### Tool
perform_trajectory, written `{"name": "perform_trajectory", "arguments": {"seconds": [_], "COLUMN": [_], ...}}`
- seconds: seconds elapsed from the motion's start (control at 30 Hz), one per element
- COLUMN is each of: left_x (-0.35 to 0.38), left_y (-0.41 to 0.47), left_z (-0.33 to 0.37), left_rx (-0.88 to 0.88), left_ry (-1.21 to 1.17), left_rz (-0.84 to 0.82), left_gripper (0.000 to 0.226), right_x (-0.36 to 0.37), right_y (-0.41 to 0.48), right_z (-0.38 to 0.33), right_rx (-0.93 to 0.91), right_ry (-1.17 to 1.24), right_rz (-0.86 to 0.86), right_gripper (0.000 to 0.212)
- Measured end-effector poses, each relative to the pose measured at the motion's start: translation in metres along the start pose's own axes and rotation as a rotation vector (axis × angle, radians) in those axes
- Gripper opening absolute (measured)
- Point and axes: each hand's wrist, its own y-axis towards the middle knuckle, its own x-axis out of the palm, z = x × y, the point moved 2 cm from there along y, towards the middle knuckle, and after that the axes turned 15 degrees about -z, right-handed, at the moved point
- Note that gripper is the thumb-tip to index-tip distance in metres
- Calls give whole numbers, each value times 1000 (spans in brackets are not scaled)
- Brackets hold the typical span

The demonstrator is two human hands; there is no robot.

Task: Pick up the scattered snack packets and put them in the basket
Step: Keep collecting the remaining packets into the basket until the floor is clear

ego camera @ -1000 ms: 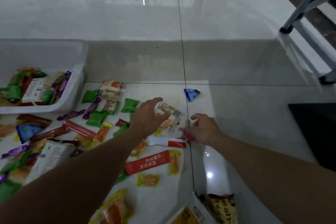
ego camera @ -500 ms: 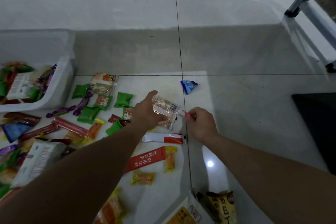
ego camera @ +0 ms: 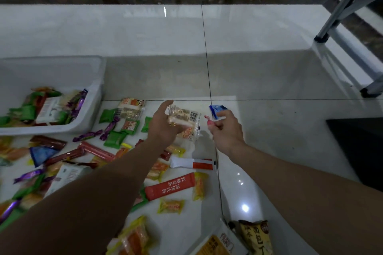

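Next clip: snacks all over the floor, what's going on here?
A person is gathering snack packets off a tiled floor. The left hand grips a clear packet with a barcode, held off the floor. The right hand pinches a small red candy and is right at a blue packet; contact is unclear. The white basket on the left already holds several packets, while many more, like a long red sachet, lie scattered.

White basket at left, part-filled; packets scattered on floor beside it; clear pkt raised in left hand, red sweet in right hand.
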Motion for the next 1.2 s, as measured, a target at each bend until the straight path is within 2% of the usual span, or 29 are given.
{"name": "perform_trajectory", "arguments": {"seconds": [0.3,0.43,0.63,0.97,1.2], "left_x": [-61,-99,-168,-274,-329], "left_y": [-30,-43,-61,-67,-46], "left_z": [23,23,15,-41,-99], "left_rx": [67,63,90,12,-75], "left_ry": [-53,-57,-50,-128,-149], "left_rz": [168,233,338,500,528], "left_gripper": [81,83,78,70,64], "right_x": [24,47,100,194,255], "right_y": [-13,-11,-10,11,43], "right_z": [-74,-108,-154,-213,-239], "right_rx": [-141,-203,-266,-308,-215], "right_ry": [-85,-42,-81,-98,-36], "right_rz": [14,-7,-111,-169,-158], "right_gripper": [17,7,10,18,7]}}
